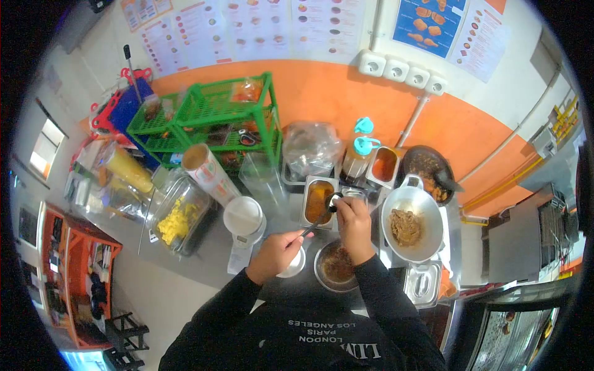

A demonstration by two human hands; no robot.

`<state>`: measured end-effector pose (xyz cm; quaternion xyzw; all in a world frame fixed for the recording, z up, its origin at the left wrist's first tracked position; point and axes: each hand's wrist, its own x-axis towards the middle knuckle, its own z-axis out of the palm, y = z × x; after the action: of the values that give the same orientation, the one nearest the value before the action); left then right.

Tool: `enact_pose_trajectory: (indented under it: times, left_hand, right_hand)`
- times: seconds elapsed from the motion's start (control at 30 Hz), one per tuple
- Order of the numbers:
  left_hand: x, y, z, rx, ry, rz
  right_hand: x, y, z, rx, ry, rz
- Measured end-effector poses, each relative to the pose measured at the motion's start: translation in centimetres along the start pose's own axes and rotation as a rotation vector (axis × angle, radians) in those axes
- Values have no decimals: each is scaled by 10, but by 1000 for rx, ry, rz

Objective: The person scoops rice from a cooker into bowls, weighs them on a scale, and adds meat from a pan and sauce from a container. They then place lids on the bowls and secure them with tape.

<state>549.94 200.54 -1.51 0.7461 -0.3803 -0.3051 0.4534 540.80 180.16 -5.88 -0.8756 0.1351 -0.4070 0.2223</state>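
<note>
My left hand (275,252) is closed round the handle of a dark spoon (314,226), which reaches over a metal tray of orange-brown sauce (318,196). My right hand (354,227) is pinched at a small black and white item (335,201) near the spoon's far end; what it is cannot be made out. A small white bowl (293,263) lies below my left hand, partly hidden by it. Beside my right wrist is a round bowl with brown contents (337,266). A white pot (411,216) holding a brown mass stands to the right.
Green racks (226,108) stand behind at left. A glass dish of yellow food (179,219), a tall paper cup (210,173) and a scale with a white container (243,216) are left. Bottles with turquoise caps (357,157), a red sauce tray (383,165) and a dark mortar (427,170) are behind.
</note>
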Motion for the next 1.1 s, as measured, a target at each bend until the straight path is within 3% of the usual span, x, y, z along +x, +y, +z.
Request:
enact_pose_trajectory:
  times: [0.1,0.2,0.4,0.43,0.47,0.5,0.53,0.57,0.63,0.7,0.83,0.87,0.9,0.93,0.97,1.03,1.1]
  left_hand:
    - [-6,0,12,72,61,64]
    - [-7,-5,23,302,138,158]
    - [-13,-29,31,667,212,282]
    - [-14,-46,31,727,168,253]
    - [-16,-37,29,710,103,142]
    - [-18,-35,33,707,241,203]
    - [-20,-56,43,645,303,67]
    - [-15,-52,38,617,263,-82]
    - [-30,-44,30,417,519,7]
    - [-41,-35,20,435,536,-154]
    - [-68,-73,23,459,719,-157]
    - [-77,-74,20,435,776,-166]
    - [-86,-74,19,404,820,-172]
    - [-96,-69,17,370,835,-245]
    - [-106,-61,13,340,851,-316]
    - [-127,-46,1,287,811,-409]
    - [-146,-52,-4,297,852,-399]
  right_hand:
    - [2,-3,-6,44,-21,-48]
    - [-6,4,-6,208,-77,78]
    - [-22,34,-14,620,-392,643]
    - [-31,33,-11,853,-308,735]
    - [-39,40,-5,1070,-323,876]
    - [-40,33,-6,1392,-296,913]
    - [-43,32,-6,1526,-290,912]
    - [-50,32,-5,1518,-275,1035]
    - [-57,43,0,1551,-350,1150]
    - [-52,51,10,1422,-464,1093]
    - [-29,39,33,1177,-561,801]
    - [-26,46,42,907,-579,685]
    - [-18,40,50,694,-507,390]
    - [-19,50,69,766,-485,401]
    - [-3,28,65,546,-484,294]
    - [3,30,93,432,-466,183]
    - [17,4,99,352,-464,144]
